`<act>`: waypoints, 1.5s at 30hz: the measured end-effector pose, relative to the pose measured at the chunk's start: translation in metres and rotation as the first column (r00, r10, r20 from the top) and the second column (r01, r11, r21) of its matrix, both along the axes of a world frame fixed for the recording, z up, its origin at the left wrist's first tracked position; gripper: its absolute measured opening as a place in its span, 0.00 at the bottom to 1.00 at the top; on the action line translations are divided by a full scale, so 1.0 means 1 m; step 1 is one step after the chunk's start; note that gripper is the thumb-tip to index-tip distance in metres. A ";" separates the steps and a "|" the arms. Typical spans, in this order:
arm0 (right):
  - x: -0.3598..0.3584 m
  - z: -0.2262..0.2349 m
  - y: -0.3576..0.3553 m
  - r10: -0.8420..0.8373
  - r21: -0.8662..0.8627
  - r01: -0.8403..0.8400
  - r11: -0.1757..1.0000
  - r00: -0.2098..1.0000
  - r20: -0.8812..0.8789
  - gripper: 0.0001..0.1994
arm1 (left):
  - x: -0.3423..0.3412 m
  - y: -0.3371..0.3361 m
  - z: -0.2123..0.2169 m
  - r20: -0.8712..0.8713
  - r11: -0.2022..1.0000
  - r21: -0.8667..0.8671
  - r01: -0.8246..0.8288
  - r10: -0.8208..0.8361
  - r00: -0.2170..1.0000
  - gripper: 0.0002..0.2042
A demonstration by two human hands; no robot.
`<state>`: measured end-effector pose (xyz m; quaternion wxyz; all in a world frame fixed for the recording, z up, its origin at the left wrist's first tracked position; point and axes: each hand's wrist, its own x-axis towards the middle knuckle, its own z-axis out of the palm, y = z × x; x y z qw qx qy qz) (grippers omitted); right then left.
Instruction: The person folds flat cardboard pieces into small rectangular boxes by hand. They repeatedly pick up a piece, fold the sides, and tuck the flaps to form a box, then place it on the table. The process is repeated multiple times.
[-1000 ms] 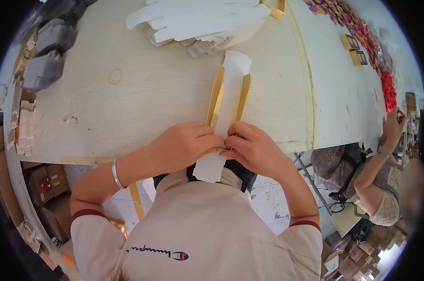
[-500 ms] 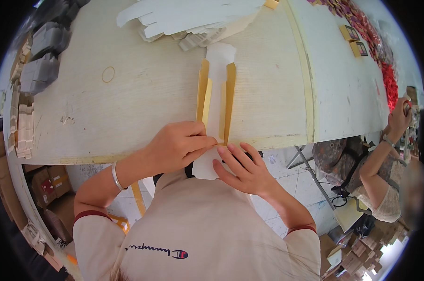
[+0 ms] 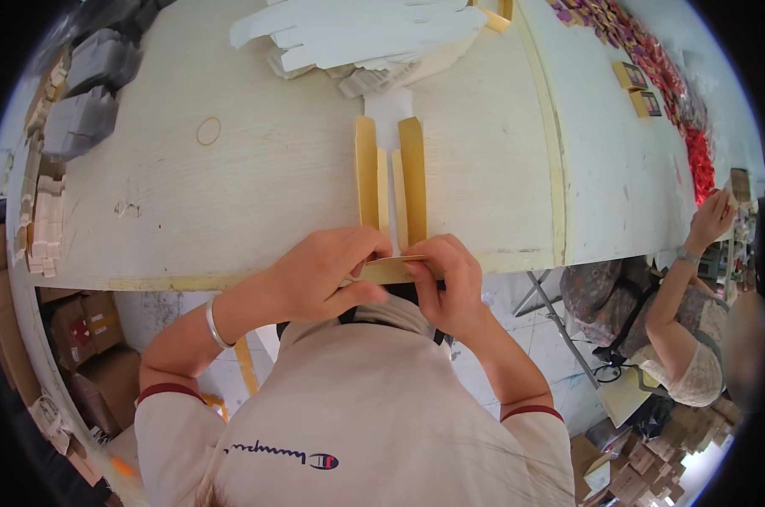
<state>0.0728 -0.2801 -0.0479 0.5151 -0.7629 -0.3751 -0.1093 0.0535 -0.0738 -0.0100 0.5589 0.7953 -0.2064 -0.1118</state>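
A flat gold-and-white cardboard box blank (image 3: 389, 186) lies lengthwise on the pale wooden worktable (image 3: 255, 186), its two long gold side flaps standing up either side of a white middle strip, its far white end pointing at the pile beyond. The near end reaches the table's front edge, where a gold end flap (image 3: 391, 269) is folded across between the two hands.

The left hand (image 3: 323, 275) comes in from the lower left, wrist bent, a silver bangle (image 3: 213, 323) on the forearm; thumb and fingers pinch the left part of the gold end flap. The right hand (image 3: 446, 283) meets it from the right, fingers curled over the flap's right part, thumb beneath, also clamped on the card. Both hands sit at the table edge, just above the person's chest.

Beyond the blank's far end lies a heap of white flat blanks (image 3: 361, 34), touching or nearly touching its tip. A rubber band (image 3: 208, 130) lies on the table to the left. Grey moulded trays (image 3: 87, 93) are stacked at the far left edge. To the right, another person (image 3: 678, 321) sits at an adjoining table, one hand raised.
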 end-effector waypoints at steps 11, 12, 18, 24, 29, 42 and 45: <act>-0.003 -0.003 0.001 -0.028 -0.107 0.043 0.993 0.990 0.140 0.16 | -0.006 -0.012 -0.004 -0.072 0.974 -0.024 -0.227 0.225 0.972 0.03; -0.002 -0.003 0.002 -0.034 -0.124 0.055 0.991 0.986 0.165 0.16 | -0.007 -0.017 -0.001 -0.147 0.958 -0.054 -0.281 0.271 0.951 0.03; 0.004 0.002 0.004 -0.046 -0.296 0.212 0.931 0.874 0.483 0.15 | -0.013 -0.021 -0.010 0.470 0.924 0.109 -0.366 0.276 0.838 0.06; 0.005 0.017 0.007 0.020 -0.384 0.085 0.919 0.965 0.262 0.12 | -0.014 -0.015 -0.011 0.563 0.879 0.355 -0.320 0.072 0.824 0.11; 0.009 0.035 0.008 0.072 -0.524 -0.069 0.849 0.997 -0.015 0.09 | -0.008 -0.016 0.005 0.340 0.831 0.528 -0.175 -0.018 0.940 0.10; 0.007 0.032 0.003 0.067 -0.560 -0.003 0.828 0.993 0.093 0.13 | -0.007 -0.014 -0.003 0.696 0.734 0.532 -0.422 -0.096 0.711 0.07; 0.015 0.033 0.003 0.141 -0.576 -0.057 0.816 0.985 0.102 0.10 | -0.005 -0.015 0.001 0.616 0.758 0.560 -0.334 -0.111 0.780 0.06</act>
